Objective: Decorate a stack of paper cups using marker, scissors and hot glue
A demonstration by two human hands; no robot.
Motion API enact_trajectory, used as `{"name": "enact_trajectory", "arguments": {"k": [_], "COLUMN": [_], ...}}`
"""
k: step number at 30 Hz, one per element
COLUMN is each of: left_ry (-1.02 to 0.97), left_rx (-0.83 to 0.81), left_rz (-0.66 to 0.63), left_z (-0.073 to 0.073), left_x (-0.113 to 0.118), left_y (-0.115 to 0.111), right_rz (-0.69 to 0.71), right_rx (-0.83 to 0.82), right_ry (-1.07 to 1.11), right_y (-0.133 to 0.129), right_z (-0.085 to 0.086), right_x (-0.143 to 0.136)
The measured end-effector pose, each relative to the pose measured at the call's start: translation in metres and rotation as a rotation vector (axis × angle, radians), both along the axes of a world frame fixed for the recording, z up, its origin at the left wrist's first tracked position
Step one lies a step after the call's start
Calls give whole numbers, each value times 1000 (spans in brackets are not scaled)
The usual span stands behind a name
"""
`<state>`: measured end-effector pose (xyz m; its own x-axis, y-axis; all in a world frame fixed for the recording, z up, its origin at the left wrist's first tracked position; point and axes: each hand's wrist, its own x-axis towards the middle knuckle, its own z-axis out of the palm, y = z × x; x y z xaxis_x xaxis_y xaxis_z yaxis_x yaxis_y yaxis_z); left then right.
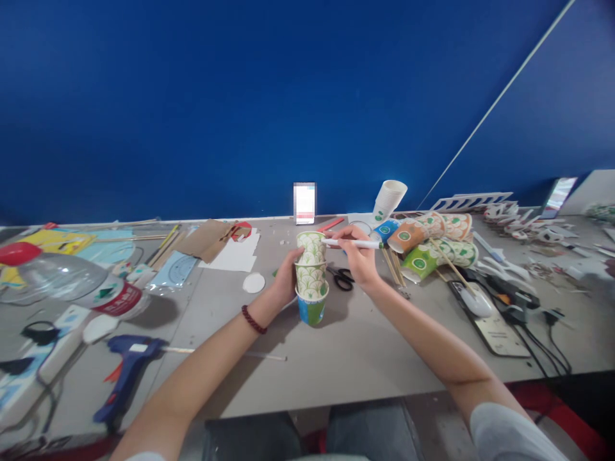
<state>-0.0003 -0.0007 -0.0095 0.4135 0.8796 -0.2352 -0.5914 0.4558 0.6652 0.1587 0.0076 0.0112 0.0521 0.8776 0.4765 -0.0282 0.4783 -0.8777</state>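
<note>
In the middle of the head view stands a stack of paper cups (pixel 311 280), green-and-white patterned above and blue-green at the bottom. My left hand (pixel 287 275) is closed around its left side, with a beaded bracelet on the wrist. A white marker pen (pixel 358 243) is pinched in my right hand (pixel 361 261). Its left end points at the upper cup's side; whether it touches, I cannot tell. Behind my right hand lie black-handled scissors (pixel 343 279). A white paper disc (pixel 254 282) rests left of the cups.
On the left are a plastic bottle (pixel 120 296), a blue glue gun (pixel 127 371) and a power strip (pixel 48 365). To the right lie more patterned cups (pixel 417 262), wooden sticks (pixel 393 267) and a phone (pixel 500 333) with cables. A lit phone (pixel 305 203) leans against the blue wall.
</note>
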Motion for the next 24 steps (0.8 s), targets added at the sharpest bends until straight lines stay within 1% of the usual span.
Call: {"name": "enact_trajectory", "arguments": {"k": [10,13,19,24], "left_ry": [18,16,10,7], "left_rx": [-65,-66,-55,-54], "left_rz": [34,30,24,24], "left_z": [3,3,2,1], "left_x": [0,-1,-1,0], "left_y": [-1,-1,0,0], "right_rz": [13,9,27,7], "right_rx": [31,30,17,0], "right_ry": [-43,-37,49,37], "right_y": [-7,-7,-7,-6], "right_z": [10,11,12,11], "right_x": [-2,-2,-3,-3]}}
